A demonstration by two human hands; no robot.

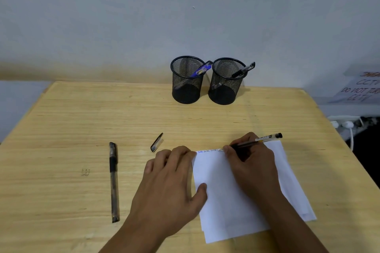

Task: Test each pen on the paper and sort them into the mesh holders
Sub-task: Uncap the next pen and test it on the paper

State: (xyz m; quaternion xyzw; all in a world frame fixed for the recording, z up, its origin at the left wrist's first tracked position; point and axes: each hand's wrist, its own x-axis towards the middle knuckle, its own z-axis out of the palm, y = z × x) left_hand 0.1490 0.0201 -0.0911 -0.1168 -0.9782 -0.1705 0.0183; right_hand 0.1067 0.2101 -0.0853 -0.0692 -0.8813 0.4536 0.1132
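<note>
pinching a clear pen [259, 140] in a writing grip, the right hand [251, 162] has its tip at the top edge of the paper [236, 201], just after a short row of small scribbles. the left hand [170, 181] lies flat with fingers spread, pressing the sheet's left edge to the table [82, 119]. a loose cap [156, 142] lies just beyond it, and a capped pen [114, 181] waits further left. both mesh holders [207, 80] stand at the back, one pen in each. the tip sits so near the edge that a stroke could run onto the wood, and the forgotten cap might leave this pen to dry.
</note>
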